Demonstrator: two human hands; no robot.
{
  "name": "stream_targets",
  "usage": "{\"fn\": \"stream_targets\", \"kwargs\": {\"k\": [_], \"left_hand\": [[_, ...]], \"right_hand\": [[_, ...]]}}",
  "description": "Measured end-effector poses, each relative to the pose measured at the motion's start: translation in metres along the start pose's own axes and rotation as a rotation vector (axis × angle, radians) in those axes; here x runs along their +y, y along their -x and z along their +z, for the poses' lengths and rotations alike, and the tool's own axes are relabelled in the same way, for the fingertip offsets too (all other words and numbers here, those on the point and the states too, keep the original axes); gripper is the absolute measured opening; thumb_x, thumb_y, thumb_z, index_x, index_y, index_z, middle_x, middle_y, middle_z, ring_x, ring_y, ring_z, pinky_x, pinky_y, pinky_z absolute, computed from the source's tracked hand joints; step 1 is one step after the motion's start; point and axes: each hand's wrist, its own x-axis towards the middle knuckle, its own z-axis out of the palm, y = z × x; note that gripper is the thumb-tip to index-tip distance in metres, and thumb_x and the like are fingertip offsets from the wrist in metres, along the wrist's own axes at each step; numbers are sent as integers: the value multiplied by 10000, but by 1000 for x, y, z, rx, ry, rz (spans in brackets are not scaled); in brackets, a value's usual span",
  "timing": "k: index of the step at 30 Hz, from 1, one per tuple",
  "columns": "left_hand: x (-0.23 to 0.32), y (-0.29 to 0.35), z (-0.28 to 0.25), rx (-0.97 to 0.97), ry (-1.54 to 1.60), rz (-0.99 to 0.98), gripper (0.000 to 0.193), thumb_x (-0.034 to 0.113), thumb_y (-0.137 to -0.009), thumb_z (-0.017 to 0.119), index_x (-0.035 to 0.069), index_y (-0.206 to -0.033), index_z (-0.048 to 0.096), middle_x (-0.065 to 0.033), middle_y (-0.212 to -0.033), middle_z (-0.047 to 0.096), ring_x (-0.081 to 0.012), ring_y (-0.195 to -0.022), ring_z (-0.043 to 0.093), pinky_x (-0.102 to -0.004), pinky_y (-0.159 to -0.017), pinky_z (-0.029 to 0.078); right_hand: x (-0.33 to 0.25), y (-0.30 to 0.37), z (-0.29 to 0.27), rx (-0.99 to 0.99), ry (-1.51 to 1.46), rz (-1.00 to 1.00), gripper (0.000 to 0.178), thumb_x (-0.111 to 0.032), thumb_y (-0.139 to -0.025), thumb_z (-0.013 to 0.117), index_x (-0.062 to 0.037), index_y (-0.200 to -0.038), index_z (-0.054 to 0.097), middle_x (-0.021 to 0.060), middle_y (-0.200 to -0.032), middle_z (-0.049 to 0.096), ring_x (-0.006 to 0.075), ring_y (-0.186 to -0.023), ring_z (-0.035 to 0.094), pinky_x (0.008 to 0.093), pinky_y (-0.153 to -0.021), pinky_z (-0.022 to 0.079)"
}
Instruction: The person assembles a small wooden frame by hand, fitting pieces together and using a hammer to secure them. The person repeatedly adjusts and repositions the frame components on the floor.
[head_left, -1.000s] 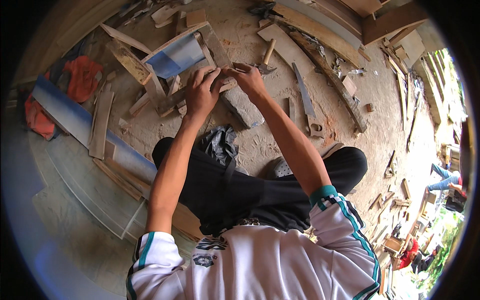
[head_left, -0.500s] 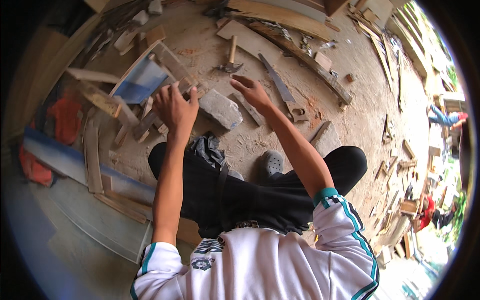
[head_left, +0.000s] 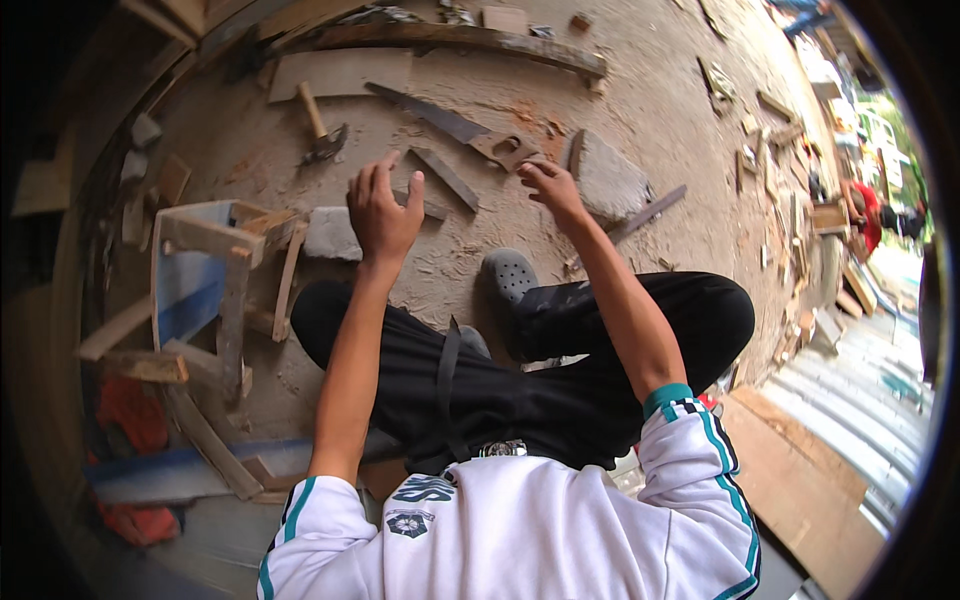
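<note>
My left hand (head_left: 385, 212) hovers over the ground with its fingers apart and nothing in it, beside a short wood strip (head_left: 445, 178) and a grey concrete block (head_left: 332, 234). My right hand (head_left: 552, 190) is loosely curved at the wooden handle of a handsaw (head_left: 455, 122). Its fingertips overlap the handle's near end; I cannot tell whether they touch. The saw lies flat, blade toward the far left. Left of it rests a claw hammer (head_left: 318, 128) with a wooden handle. A rough stone block (head_left: 608, 180) sits to the right of my right hand.
A nailed wooden frame with a blue and white panel (head_left: 205, 275) stands at left. A long timber beam (head_left: 460, 38) and a flat board (head_left: 340, 75) lie at the far side. Wood scraps, corrugated sheets (head_left: 860, 400) and a person in red (head_left: 865, 215) are at right.
The view has swung to the right. My left hand has come away from beside the wooden frame, and my right hand has moved over to the saw's handle.
</note>
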Motion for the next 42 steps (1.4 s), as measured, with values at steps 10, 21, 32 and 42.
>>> {"fn": "stream_targets", "kwargs": {"k": [10,21,32,42], "left_hand": [[-60,77,66,-159,299,-555,318,288,-859,673,46,-1064,642,-90,-842,704,-225,-771,679,-354,-722,524],[-138,182,7,-107,-380,-992,339,333,-837,660,130,-1102,602,-119,-1233,587,-334,-1137,534,-517,-929,422],[-161,292,-21,-354,169,-1452,681,92,-728,504,-48,-1389,419,-292,-1390,467,-384,-1315,448,-407,-1097,358],[-111,197,0,-483,647,-1120,213,80,-708,495,-25,-842,622,-37,-749,593,-164,-686,537,-313,-633,433]], "right_hand": [[98,24,130,-581,786,-174,393,-358,-859,636,-57,-1107,686,186,-1023,701,361,-963,662,420,-858,512],[134,61,221,-902,1036,-233,431,-410,-824,673,-92,-1116,661,177,-1040,693,361,-985,654,445,-846,518],[168,87,240,-893,1045,-368,407,-300,-801,651,-96,-1151,612,199,-1052,677,395,-999,638,479,-851,513],[106,42,153,-335,498,-255,310,-192,-763,526,4,-947,681,255,-856,666,399,-837,665,435,-768,512]]}}
